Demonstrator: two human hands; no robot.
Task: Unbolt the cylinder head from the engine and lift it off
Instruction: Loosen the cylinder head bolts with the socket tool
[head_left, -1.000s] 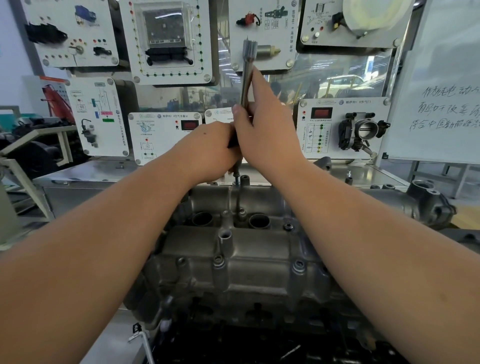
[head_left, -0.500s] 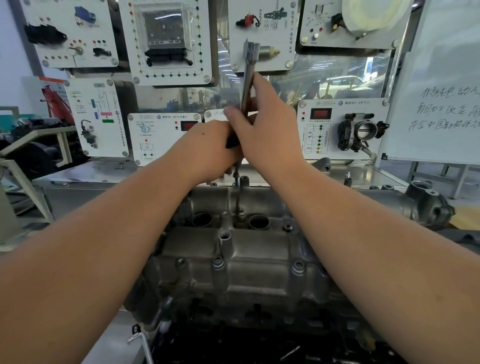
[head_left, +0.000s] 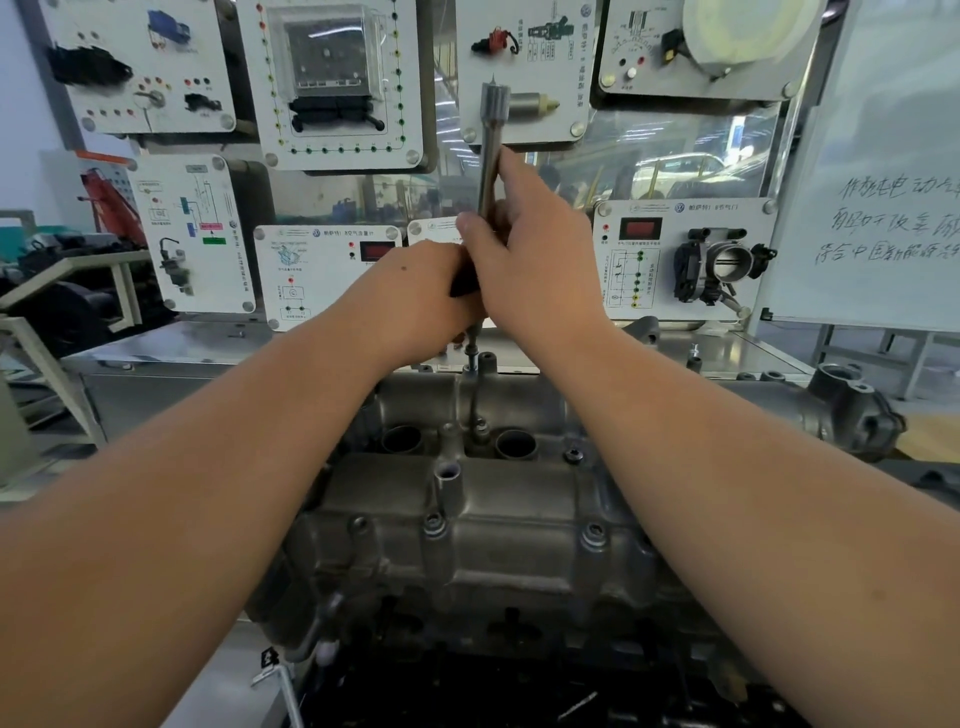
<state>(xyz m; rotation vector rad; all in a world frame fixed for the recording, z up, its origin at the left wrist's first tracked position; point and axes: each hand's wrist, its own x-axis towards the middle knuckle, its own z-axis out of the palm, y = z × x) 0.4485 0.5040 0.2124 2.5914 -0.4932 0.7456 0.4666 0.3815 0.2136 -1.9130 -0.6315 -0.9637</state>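
The grey metal cylinder head (head_left: 483, 525) sits on the engine below my arms, with bolts along its near edge and two round wells in the middle. A long steel wrench (head_left: 490, 150) stands nearly upright over a bolt (head_left: 471, 358) at the head's far edge. My left hand (head_left: 415, 296) grips the wrench's dark lower part. Just above it, my right hand (head_left: 535, 260) is wrapped round the shaft, with the thumb across the front. The tool's lower tip meets the far bolt under my hands.
Training panels (head_left: 332, 78) with wiring and engine parts cover the wall behind the bench. A throttle body panel (head_left: 685, 260) hangs at the right, beside a whiteboard (head_left: 883, 171). A metal housing (head_left: 852, 410) sticks out at the head's right end. A small tool (head_left: 280, 686) lies near the bottom left.
The wrench shaft has tipped slightly, its top swinging a little right then back to the left. Both hands keep their hold and have barely shifted.
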